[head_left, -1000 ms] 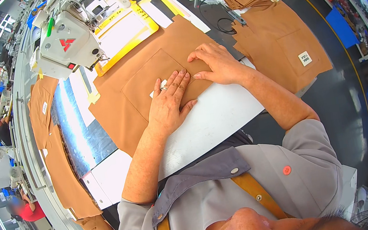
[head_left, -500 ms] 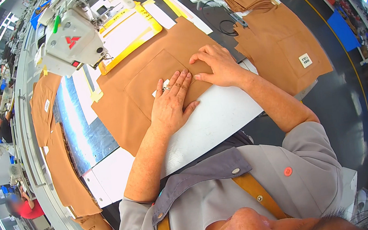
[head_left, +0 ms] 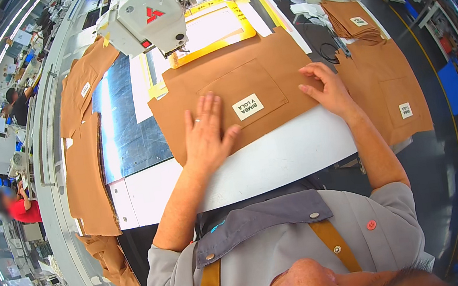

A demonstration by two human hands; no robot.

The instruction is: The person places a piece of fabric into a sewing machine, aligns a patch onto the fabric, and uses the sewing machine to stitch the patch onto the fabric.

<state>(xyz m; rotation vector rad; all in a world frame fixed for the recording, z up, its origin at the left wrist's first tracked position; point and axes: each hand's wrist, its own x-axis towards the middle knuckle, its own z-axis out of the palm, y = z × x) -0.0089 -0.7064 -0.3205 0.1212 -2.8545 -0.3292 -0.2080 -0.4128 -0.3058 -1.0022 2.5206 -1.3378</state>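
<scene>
A brown fabric panel (head_left: 204, 84) with a stitched pocket outline and a white printed label (head_left: 248, 107) lies flat in front of me, across a white worktop. Left of the label, my left hand (head_left: 208, 137) rests on the cloth with its fingers stretched out; one finger wears a ring. At the panel's right edge is my right hand (head_left: 326, 91), its thumb and fingers apart, nothing held between them. Just beyond the panel, a sewing machine head (head_left: 146, 18) stands over a yellow-edged clamp frame (head_left: 215, 49).
Brown pieces (head_left: 87, 173) hang along the left side. More panels (head_left: 386, 87) lie at the right, below a folded stack (head_left: 350, 18). A dark cable (head_left: 328, 52) and a small tool (head_left: 342, 46) lie between. Other people work far left.
My hands have spread apart. The left one slid leftward off the label, which now shows fully, and the right one shifted to the panel's right edge. The whole view has also turned slightly.
</scene>
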